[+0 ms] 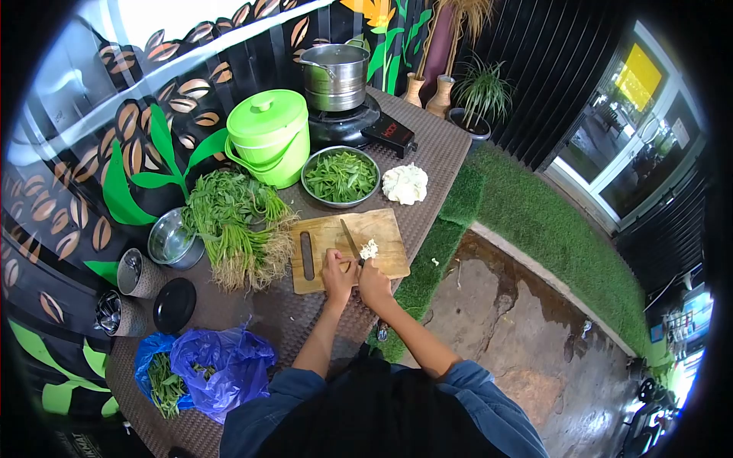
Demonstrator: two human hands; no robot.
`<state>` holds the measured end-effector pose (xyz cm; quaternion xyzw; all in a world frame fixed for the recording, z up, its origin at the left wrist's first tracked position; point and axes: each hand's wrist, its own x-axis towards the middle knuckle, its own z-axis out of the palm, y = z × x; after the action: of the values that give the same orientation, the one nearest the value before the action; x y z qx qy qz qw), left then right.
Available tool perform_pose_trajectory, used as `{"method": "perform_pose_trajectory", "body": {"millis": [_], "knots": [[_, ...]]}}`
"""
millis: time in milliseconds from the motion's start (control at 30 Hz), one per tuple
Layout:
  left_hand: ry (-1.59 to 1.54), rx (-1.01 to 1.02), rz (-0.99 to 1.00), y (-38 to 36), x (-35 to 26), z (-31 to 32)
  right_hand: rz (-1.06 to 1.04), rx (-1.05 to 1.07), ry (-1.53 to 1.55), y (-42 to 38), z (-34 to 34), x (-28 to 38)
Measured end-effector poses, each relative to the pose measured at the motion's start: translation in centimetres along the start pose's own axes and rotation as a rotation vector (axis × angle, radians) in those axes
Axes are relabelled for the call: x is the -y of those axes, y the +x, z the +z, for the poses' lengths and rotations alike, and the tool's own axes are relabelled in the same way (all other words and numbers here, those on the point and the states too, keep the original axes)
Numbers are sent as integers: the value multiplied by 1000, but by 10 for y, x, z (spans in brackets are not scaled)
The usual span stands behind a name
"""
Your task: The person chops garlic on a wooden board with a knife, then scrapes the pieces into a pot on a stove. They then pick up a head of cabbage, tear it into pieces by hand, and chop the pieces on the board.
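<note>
A wooden cutting board (388,230) with a handle slot lies on the table before me. My right hand (374,284) is closed around the handle of a kitchen knife (349,235), whose blade points away from me over the board. Beside the blade sits a small heap of chopped white pieces (369,249), perhaps garlic. Just left of the knife handle, my left hand (337,273) rests over the board with its fingers bent together. Whatever those fingers hold, if anything, is too small to make out.
Leafy greens with roots (240,229) lie left of the board. Behind it stand a bowl of cut greens (340,177), white peelings or cloth (405,184), a green lidded bucket (269,137) and a pot (334,80) on a stove. Plastic bags (221,359) lie front left.
</note>
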<state>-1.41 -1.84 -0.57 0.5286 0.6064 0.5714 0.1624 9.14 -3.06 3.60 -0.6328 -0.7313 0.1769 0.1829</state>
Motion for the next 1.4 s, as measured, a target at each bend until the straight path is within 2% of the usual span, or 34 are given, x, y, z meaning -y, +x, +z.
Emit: {"method": "perform_pose_trajectory", "body": {"millis": [200,300,400,433,500,567,633,667,767,867,933,1000,1033,1167,1233,1267,1333,1400], "knots": [[11,-32,26,2,9,5,71,116,-12,-9,-9,-1],[55,-31,66,-1,14,4,61,153,91,5,-21,-17],[116,-35,112,3,4,1,-51,209,323,15,-41,-39],[136,-43,126,3,-1,1,-51,209,322,16,-46,-45],[202,-21,111,4,-11,2,-103,69,259,18,-56,-54],[268,3,100,7,-21,3,-40,55,213,17,-63,-57],[189,38,37,11,-24,5,19,63,24,19,-67,-59],[188,38,40,13,-24,4,19,59,24,19,-66,-60],[123,102,118,18,-9,-3,-22,85,-37,19,-56,-62],[-12,220,67,20,-3,-13,-214,127,-114,15,-48,-65],[-93,291,-23,23,-5,-18,-238,144,-125,16,-51,-64],[-10,317,-3,26,-4,-22,-264,157,-137,15,-54,-63],[71,342,17,28,-4,-22,-221,120,-73,13,-56,-63],[66,404,52,42,-17,-26,-83,1,119,6,-52,-67],[83,550,357,49,-15,-23,-47,-8,152,1,-51,-68],[82,551,359,50,-14,-21,-9,-19,186,-1,-50,-68],[195,770,307,54,-14,-15,18,-16,189,-5,-48,-69],[269,827,352,61,-12,-12,46,-14,193,-7,-47,-69]]}}
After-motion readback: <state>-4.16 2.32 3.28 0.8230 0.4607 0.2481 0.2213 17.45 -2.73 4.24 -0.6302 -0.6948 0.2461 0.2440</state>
